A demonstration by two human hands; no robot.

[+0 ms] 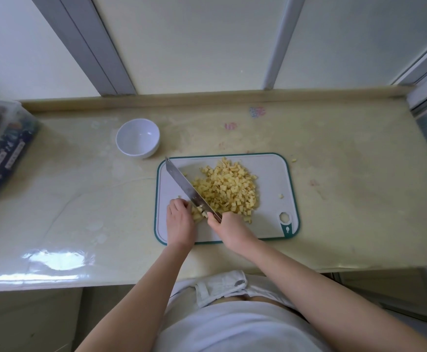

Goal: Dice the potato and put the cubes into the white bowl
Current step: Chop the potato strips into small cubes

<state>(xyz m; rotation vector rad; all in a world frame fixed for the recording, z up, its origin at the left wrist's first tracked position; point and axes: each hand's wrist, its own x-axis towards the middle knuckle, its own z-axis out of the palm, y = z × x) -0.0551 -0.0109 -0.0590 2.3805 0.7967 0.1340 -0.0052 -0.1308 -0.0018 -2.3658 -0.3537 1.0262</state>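
Potato (197, 215), mostly heaped as cubes (229, 190) on the board (271, 174), is held at its last piece by the curled left grip (180, 219), the knife (189, 189) clasped in the right grip (229, 228), so fingers (185, 205) close beside it could be nicked.

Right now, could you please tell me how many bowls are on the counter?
1. The white bowl stands empty on the counter, just beyond the far left corner of the cutting board. No other shows, though the counter's left end runs out of view.
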